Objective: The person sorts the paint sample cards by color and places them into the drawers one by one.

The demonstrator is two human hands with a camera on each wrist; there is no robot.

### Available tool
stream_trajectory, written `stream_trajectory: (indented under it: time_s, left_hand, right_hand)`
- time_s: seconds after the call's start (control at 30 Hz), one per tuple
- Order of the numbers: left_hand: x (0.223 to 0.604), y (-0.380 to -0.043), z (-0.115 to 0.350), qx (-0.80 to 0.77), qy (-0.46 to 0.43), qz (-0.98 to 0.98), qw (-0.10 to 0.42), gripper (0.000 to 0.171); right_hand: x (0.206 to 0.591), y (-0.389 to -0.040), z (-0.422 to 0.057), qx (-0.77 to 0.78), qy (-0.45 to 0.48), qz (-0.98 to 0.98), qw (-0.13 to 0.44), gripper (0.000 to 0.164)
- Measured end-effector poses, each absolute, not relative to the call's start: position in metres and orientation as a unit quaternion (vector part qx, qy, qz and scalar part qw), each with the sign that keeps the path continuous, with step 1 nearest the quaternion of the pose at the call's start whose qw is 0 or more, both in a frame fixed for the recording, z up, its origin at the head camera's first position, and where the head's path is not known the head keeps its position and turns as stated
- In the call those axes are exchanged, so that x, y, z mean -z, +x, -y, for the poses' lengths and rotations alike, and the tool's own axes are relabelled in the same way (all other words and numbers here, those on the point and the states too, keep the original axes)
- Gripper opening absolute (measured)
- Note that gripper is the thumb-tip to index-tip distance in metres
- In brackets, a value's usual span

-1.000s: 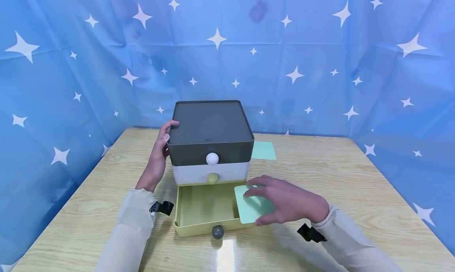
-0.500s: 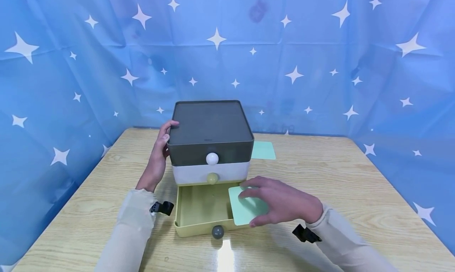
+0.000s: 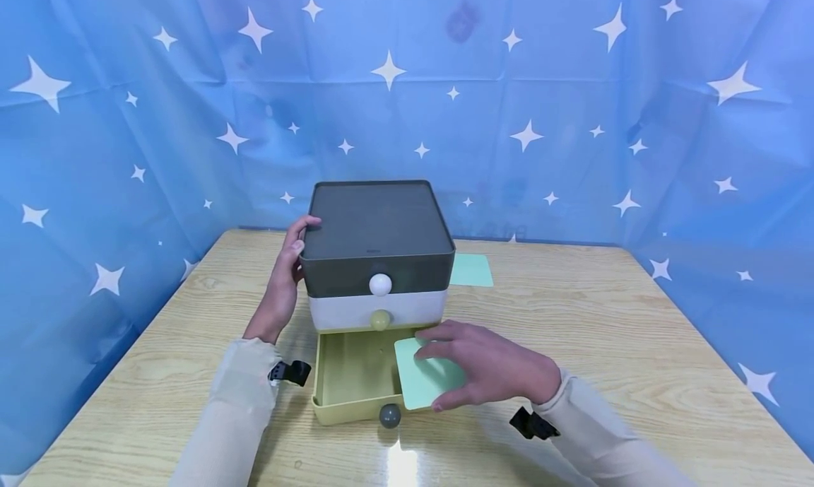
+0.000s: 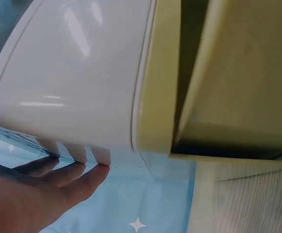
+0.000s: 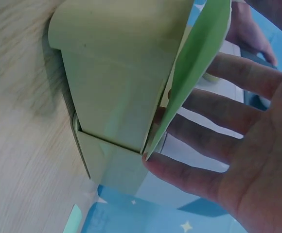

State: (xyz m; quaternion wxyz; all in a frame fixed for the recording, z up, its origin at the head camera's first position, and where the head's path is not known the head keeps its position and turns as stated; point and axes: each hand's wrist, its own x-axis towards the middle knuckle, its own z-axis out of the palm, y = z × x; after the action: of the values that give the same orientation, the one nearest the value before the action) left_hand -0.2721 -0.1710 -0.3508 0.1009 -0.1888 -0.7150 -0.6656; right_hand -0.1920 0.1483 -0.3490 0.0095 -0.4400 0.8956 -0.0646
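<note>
A small drawer box (image 3: 381,218) stands on the table, with a dark grey top tier and a white middle tier (image 4: 73,73). Its yellow bottom drawer (image 3: 346,413) is pulled out and has a grey knob (image 3: 390,416). My left hand (image 3: 278,296) rests against the box's left side; in the left wrist view its fingertips touch the wall. My right hand (image 3: 496,370) holds a light green square card (image 3: 420,384) by its edges, over the right part of the drawer. In the right wrist view the card (image 5: 199,58) is tilted above the drawer wall.
Behind the box on the right, a second light green card (image 3: 472,269) lies flat on the wooden table (image 3: 572,310). A blue curtain with white stars (image 3: 407,105) hangs behind the table. The two upper tiers carry a white knob (image 3: 380,285) and a yellow knob (image 3: 380,320).
My right hand has moved left and slightly toward me with the card, which covers more of the pulled-out drawer. My left hand and the box have stayed in place.
</note>
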Motion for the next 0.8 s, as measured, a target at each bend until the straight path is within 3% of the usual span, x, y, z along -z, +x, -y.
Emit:
stream_trajectory:
  time_s: [0.4, 0.8]
  left_hand:
    - [0.350, -0.273, 0.171, 0.670, -0.189, 0.711, 0.102, 0.051]
    - [0.350, -0.272, 0.171, 0.669, -0.184, 0.713, 0.101, 0.051]
  right_hand:
    - [0.352, -0.195, -0.138, 0.067, -0.468, -0.881, -0.013, 0.062]
    - [0.353, -0.199, -0.127, 0.051, -0.500, -0.864, -0.038, 0.053]
